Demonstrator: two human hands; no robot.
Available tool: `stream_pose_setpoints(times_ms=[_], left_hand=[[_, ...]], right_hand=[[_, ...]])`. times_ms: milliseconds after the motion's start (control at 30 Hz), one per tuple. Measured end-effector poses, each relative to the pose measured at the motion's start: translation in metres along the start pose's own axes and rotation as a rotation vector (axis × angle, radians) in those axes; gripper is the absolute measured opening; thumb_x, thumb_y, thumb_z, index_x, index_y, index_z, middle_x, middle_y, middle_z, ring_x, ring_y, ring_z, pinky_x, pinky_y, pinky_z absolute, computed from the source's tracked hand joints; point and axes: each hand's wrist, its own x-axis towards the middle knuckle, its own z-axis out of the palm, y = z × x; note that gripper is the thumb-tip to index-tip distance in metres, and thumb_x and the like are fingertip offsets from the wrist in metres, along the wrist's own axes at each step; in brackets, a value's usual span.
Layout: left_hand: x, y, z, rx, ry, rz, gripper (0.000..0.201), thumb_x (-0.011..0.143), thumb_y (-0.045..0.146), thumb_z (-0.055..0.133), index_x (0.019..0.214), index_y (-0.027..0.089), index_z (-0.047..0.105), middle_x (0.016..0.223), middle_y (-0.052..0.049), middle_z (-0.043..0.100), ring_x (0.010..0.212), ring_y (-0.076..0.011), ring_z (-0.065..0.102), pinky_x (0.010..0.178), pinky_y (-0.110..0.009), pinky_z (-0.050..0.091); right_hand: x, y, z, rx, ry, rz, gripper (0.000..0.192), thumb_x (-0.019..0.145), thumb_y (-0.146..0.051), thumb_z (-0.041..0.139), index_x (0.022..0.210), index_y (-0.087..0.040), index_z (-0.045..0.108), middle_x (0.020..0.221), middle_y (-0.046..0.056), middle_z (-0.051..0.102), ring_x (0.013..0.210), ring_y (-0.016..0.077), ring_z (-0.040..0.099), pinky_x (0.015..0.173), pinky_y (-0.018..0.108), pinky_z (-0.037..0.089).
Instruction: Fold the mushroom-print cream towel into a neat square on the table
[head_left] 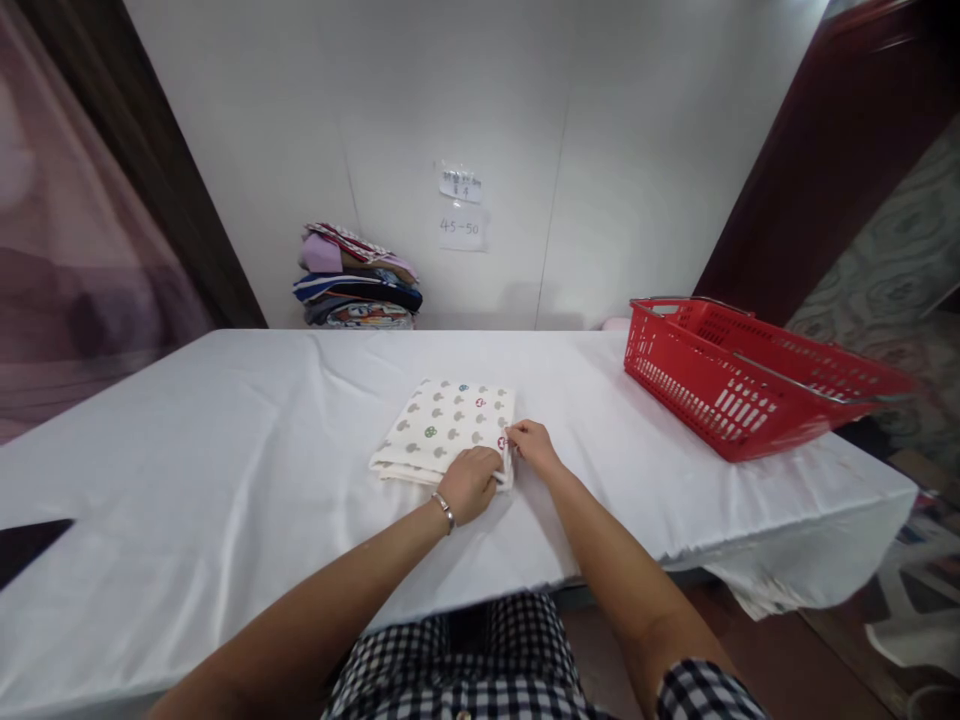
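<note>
A folded white cloth (450, 425) printed with grey, green, red and blue mushrooms lies flat on the white-covered table (285, 480) in front of me. My left hand (471, 485), with a silver bracelet at the wrist, is closed on the cloth's near edge close to its right corner. At the right edge of the cloth, my right hand (533, 443) pinches the fabric between thumb and fingers. The fingertips of the left hand are partly hidden against the folds.
A red plastic basket (697, 385) with metal handles stands on the right of the table. Several folded cloths are stacked (360, 280) at the back left against the wall. Two paper labels (461, 228) hang on the wall. A dark object (30, 545) lies at the left edge.
</note>
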Motion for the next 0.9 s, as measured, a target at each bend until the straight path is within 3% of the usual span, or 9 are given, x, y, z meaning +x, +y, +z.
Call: stream_pose_setpoints(times_ms=[233, 367, 500, 667, 900], left_hand=[[-0.001, 0.001, 0.002, 0.004, 0.006, -0.002, 0.019, 0.07, 0.007, 0.045, 0.084, 0.019, 0.051, 0.087, -0.004, 0.057, 0.087, -0.019, 0.05, 0.078, -0.033, 0.038], [-0.001, 0.0, 0.003, -0.003, 0.009, 0.005, 0.02, 0.069, 0.006, 0.045, 0.084, 0.019, 0.051, 0.088, -0.004, 0.057, 0.088, -0.0191, 0.05, 0.078, -0.034, 0.038], [-0.002, 0.0, 0.002, -0.013, 0.01, 0.01, 0.02, 0.07, 0.007, 0.045, 0.084, 0.019, 0.051, 0.089, -0.005, 0.057, 0.089, -0.0195, 0.05, 0.079, -0.034, 0.038], [-0.003, 0.001, 0.002, 0.0, 0.02, 0.008, 0.019, 0.071, 0.007, 0.045, 0.084, 0.019, 0.051, 0.089, -0.005, 0.057, 0.088, -0.0196, 0.05, 0.079, -0.034, 0.039], [-0.003, 0.0, 0.003, 0.02, 0.006, 0.017, 0.02, 0.07, 0.007, 0.046, 0.085, 0.019, 0.051, 0.091, -0.005, 0.057, 0.09, -0.0198, 0.05, 0.079, -0.034, 0.039]], right_hand=[[0.005, -0.005, -0.001, -0.139, 0.035, -0.001, 0.019, 0.059, -0.034, 0.063, 0.053, -0.016, 0.058, 0.055, 0.0, 0.059, 0.055, 0.0118, 0.052, 0.052, 0.021, 0.034], [0.005, -0.009, -0.001, -0.143, 0.036, -0.011, 0.013, 0.061, -0.028, 0.059, 0.058, -0.016, 0.06, 0.055, -0.001, 0.058, 0.054, 0.01, 0.05, 0.052, 0.02, 0.034], [0.004, -0.005, 0.0, -0.141, 0.032, 0.005, 0.019, 0.065, -0.031, 0.055, 0.063, -0.014, 0.062, 0.051, -0.001, 0.057, 0.049, 0.0091, 0.049, 0.048, 0.019, 0.033], [0.003, 0.0, 0.0, -0.179, 0.04, 0.017, 0.018, 0.067, -0.032, 0.057, 0.061, -0.015, 0.06, 0.051, -0.001, 0.057, 0.048, 0.009, 0.049, 0.047, 0.019, 0.032], [0.002, -0.013, -0.002, -0.273, 0.055, -0.009, 0.021, 0.065, -0.034, 0.063, 0.054, -0.018, 0.056, 0.053, 0.0, 0.057, 0.053, 0.0109, 0.051, 0.049, 0.021, 0.031]])
